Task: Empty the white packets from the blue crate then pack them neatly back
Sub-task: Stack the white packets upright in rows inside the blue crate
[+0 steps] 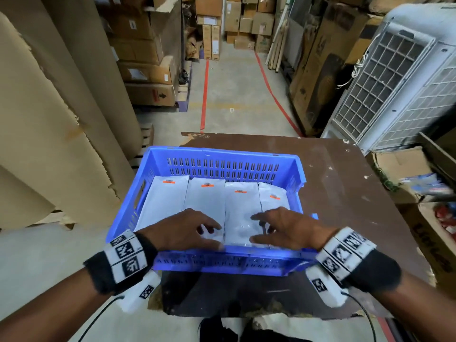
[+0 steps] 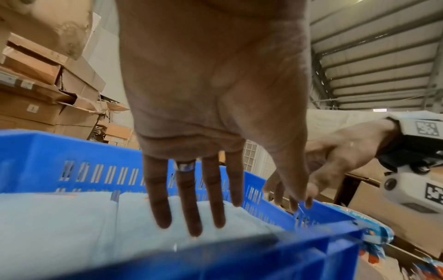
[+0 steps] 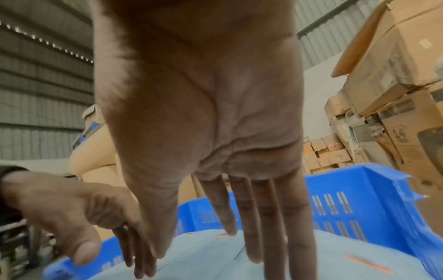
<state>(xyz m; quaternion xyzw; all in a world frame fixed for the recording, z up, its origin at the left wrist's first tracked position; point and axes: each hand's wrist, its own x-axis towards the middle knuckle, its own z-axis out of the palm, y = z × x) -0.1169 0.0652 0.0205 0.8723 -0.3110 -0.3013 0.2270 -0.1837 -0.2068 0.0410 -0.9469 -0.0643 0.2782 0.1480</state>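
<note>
Both hands are over the slotted blue plastic crate [image 1: 223, 166] on the scuffed brown wooden table [image 1: 345, 183]. Four flat white plastic packets [image 1: 243, 211] with small orange labels lie side by side inside it, filling the floor wall to wall. The left hand [image 1: 183, 230] spreads straight fingers [image 2: 189, 199] down onto the second packet from the left, holding nothing. The right hand [image 1: 287, 229] is just as loose, its fingers [image 3: 254, 223] extended over the third and fourth packets. Whether they actually touch, I cannot tell. Stacked brown cardboard boxes [image 1: 145, 58] line the aisle behind.
</note>
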